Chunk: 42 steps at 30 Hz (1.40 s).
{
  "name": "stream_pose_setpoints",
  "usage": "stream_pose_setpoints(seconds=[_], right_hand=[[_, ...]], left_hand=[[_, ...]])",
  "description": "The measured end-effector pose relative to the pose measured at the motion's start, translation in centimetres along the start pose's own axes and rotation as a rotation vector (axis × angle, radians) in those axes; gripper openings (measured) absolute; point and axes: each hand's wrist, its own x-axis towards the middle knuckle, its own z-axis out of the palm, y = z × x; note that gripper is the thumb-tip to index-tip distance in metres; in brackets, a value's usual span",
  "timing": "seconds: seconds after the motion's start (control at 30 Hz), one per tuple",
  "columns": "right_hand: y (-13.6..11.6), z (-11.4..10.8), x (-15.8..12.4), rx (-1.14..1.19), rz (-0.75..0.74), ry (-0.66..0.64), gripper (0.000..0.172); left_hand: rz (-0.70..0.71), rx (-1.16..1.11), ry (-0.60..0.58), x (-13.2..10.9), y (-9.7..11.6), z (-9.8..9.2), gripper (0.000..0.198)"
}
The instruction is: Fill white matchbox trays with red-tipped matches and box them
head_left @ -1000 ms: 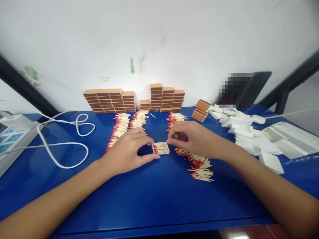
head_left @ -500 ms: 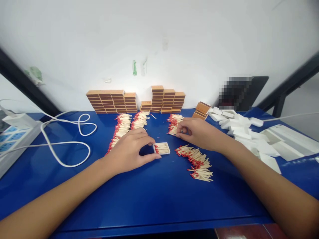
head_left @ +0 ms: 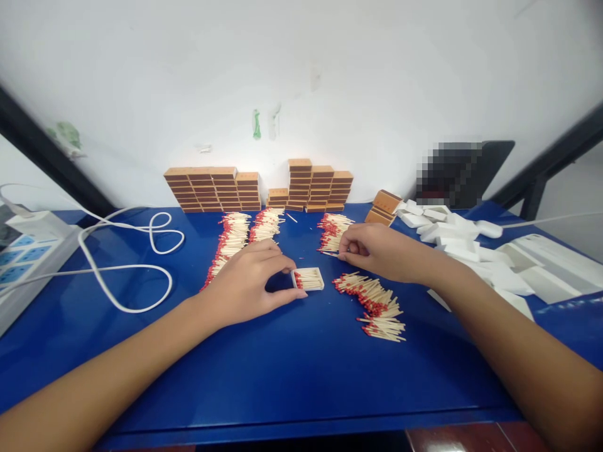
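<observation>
My left hand (head_left: 249,282) rests on the blue table (head_left: 292,376) and pinches the left end of a small white matchbox tray (head_left: 308,278) that holds red-tipped matches. My right hand (head_left: 374,250) lies further back and to the right, with its fingers curled and its fingertips on a row of loose matches (head_left: 331,231). I cannot make out whether any match is between those fingers. Another heap of matches (head_left: 374,306) lies just right of the tray.
Two more rows of matches (head_left: 230,242) lie behind my left hand. Stacks of brown matchbox sleeves (head_left: 257,188) line the wall. White trays (head_left: 464,242) are heaped at the right. A power strip (head_left: 23,251) and white cable (head_left: 127,263) occupy the left.
My right hand has left the tray and moved back and right to the row of loose matches. My left hand has kept its hold on the tray.
</observation>
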Motion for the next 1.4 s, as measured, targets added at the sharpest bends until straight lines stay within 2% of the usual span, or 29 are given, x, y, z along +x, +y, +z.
stream_pose_setpoints(seconds=[0.27, 0.47, 0.77, 0.97, 1.13, 1.4], right_hand=[[-1.4, 0.7, 0.2, 0.007, -0.036, 0.044, 0.014], [-0.9, 1.3, 0.3, -0.040, -0.021, 0.085, 0.012], [-0.7, 0.9, 0.3, 0.005, 0.025, 0.002, 0.018], [-2.3, 0.5, -0.3, 0.113, -0.074, 0.041, 0.022], [-4.2, 1.5, -0.7, 0.207, -0.141, 0.017, 0.022], [-4.5, 2.3, -0.6, 0.153, -0.135, 0.028, 0.017]], left_hand=[[-0.009, -0.002, -0.011, 0.0, 0.0, -0.1, 0.031], [0.013, 0.011, 0.015, -0.1, 0.0, 0.0, 0.032], [-0.001, 0.010, 0.004, -0.1, -0.1, 0.0, 0.031], [-0.003, 0.010, 0.001, -0.1, -0.1, 0.0, 0.031], [0.001, 0.007, -0.009, 0.0, 0.0, 0.0, 0.032], [0.013, -0.004, -0.002, 0.0, 0.0, 0.0, 0.030]])
